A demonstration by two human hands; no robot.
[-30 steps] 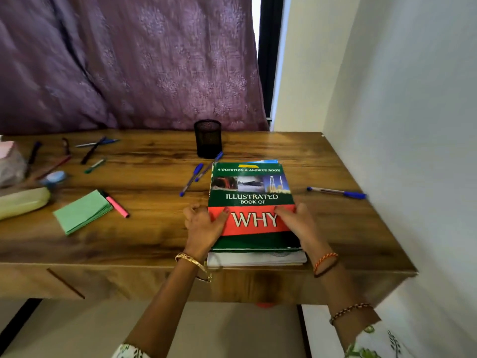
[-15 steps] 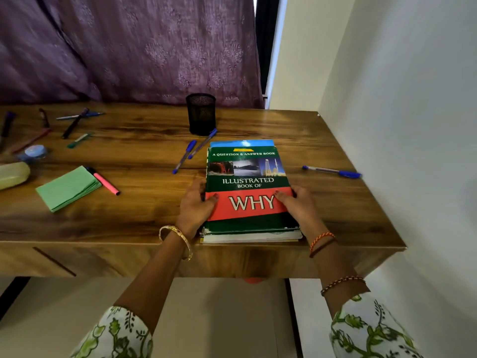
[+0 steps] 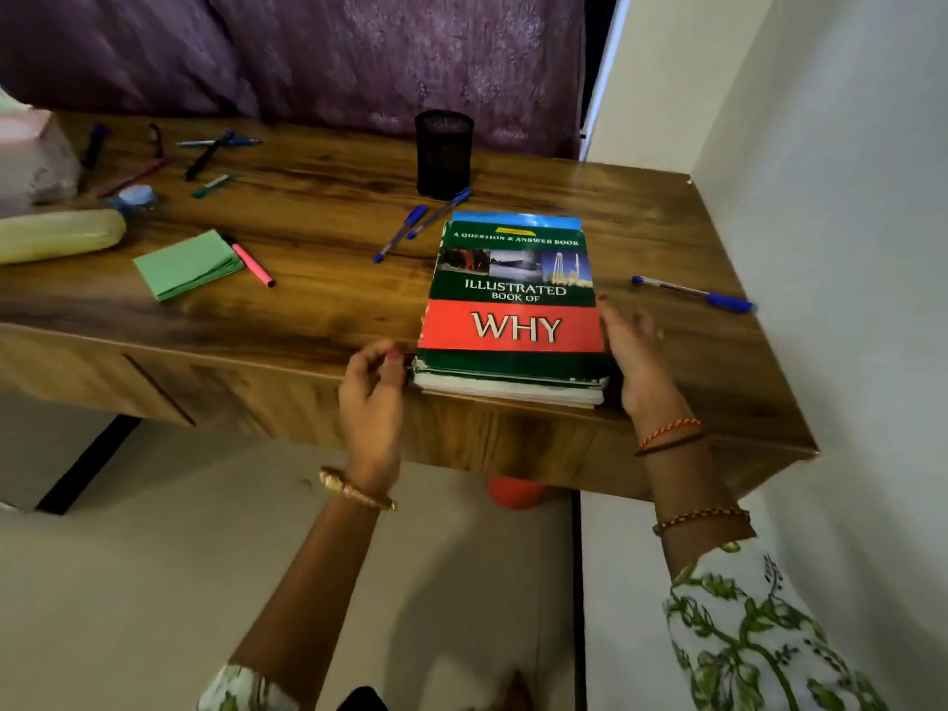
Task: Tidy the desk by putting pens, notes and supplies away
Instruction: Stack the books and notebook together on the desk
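Observation:
A stack of books (image 3: 513,310), topped by a green and red "Illustrated Book of WHY", lies at the front edge of the wooden desk (image 3: 318,310). My left hand (image 3: 374,387) hovers at the stack's near left corner, fingers loosely curled, holding nothing. My right hand (image 3: 633,351) lies flat along the stack's right side. A black mesh pen holder (image 3: 443,153) stands behind the books. Two blue pens (image 3: 405,230) lie left of the stack and another blue pen (image 3: 692,295) lies to its right. Green notes (image 3: 187,264) and a pink highlighter (image 3: 251,264) sit further left.
Several pens (image 3: 205,153) lie scattered at the back left, near a small blue tape roll (image 3: 136,195), a yellow pouch (image 3: 56,236) and a pale bundle (image 3: 31,156). A white wall closes the right side. An orange ball (image 3: 515,492) sits under the desk.
Both hands have slid off the top cover. The left has drawn back to the near left corner and the right now lies along the right side. The camera moved back.

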